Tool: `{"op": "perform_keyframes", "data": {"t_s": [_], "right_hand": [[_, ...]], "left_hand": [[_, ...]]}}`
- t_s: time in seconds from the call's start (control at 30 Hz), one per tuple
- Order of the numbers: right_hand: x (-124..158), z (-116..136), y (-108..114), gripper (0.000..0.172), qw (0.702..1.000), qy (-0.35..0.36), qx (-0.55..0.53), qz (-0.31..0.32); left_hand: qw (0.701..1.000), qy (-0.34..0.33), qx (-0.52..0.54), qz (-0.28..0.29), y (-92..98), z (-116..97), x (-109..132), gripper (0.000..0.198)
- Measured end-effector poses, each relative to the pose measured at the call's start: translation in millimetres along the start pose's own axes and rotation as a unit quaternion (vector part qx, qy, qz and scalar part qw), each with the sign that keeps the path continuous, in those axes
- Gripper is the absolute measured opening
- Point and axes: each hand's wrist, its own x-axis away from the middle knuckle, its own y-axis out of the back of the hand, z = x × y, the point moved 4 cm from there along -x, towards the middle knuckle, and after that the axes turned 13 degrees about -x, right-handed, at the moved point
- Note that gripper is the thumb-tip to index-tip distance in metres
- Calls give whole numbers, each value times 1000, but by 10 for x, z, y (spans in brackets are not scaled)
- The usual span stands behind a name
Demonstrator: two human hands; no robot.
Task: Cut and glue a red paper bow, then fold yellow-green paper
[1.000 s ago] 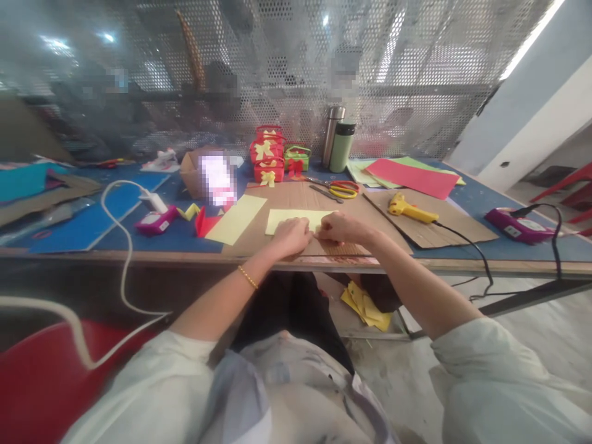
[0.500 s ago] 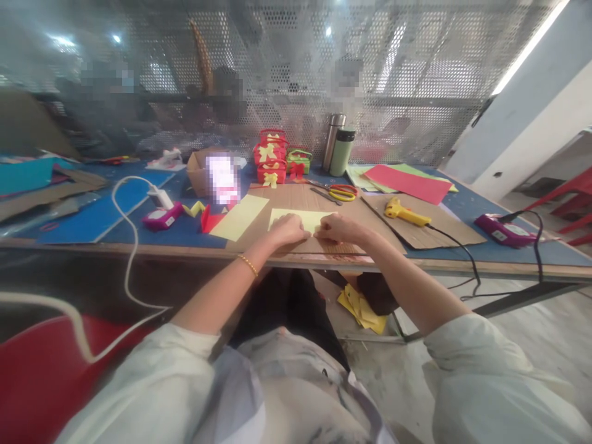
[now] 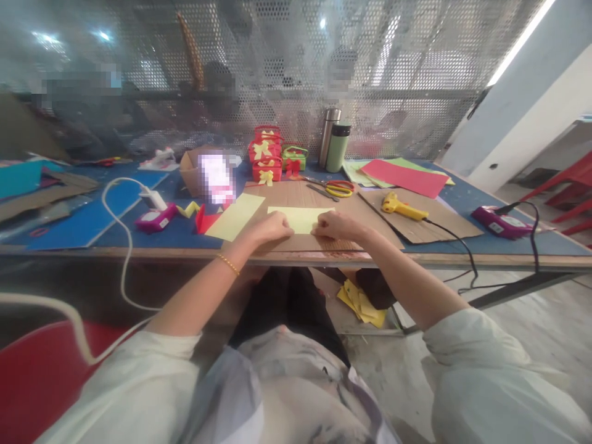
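A pale yellow paper [image 3: 303, 220] lies on a brown cardboard sheet [image 3: 296, 192] near the table's front edge. My left hand [image 3: 276, 227], fingers curled, grips the paper at its left end. At the right end my right hand [image 3: 332, 225] pinches the same paper with bent fingers. Left of my hands rests another pale yellow sheet [image 3: 237, 217], partly over the cardboard. The paper's near corners are hidden by my fingers.
Beyond the cardboard stand red boxes with bows [image 3: 266, 154], a green box [image 3: 295, 158] and two bottles [image 3: 338, 148]. Scissors [image 3: 340, 188] lie ahead. A yellow glue gun [image 3: 403, 207] with its cable is on the right, a phone [image 3: 216, 179] on the left.
My left hand has moved left along the paper, away from my right hand, uncovering more of its middle. My right hand stays at the right end. The view has shifted slightly.
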Motion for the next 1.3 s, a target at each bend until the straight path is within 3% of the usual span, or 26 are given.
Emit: {"op": "perform_keyframes", "data": {"t_s": [0.13, 0.47, 0.73, 1.07, 1.17, 1.27, 1.3], "right_hand": [[0, -6, 2, 26, 1000, 1, -1, 0], [-10, -31, -13, 24, 1000, 8, -2, -5], [14, -5, 3, 24, 1000, 6, -1, -3], [32, 2, 0, 25, 1000, 3, 4, -3], [34, 4, 0, 25, 1000, 0, 3, -3], [44, 21, 8, 24, 1000, -3, 6, -3], [49, 29, 11, 25, 1000, -5, 7, -3]], "left_hand": [[999, 2, 29, 21, 32, 100, 39, 22], [999, 37, 24, 8, 139, 329, 149, 12], [998, 58, 9, 7, 222, 390, 231, 14], [994, 71, -78, 12, 282, 508, 300, 9], [975, 80, -202, -39, 298, 345, 386, 15], [935, 62, -301, -175, 325, 50, 462, 33], [936, 34, -294, -188, 298, -46, 458, 35]]}}
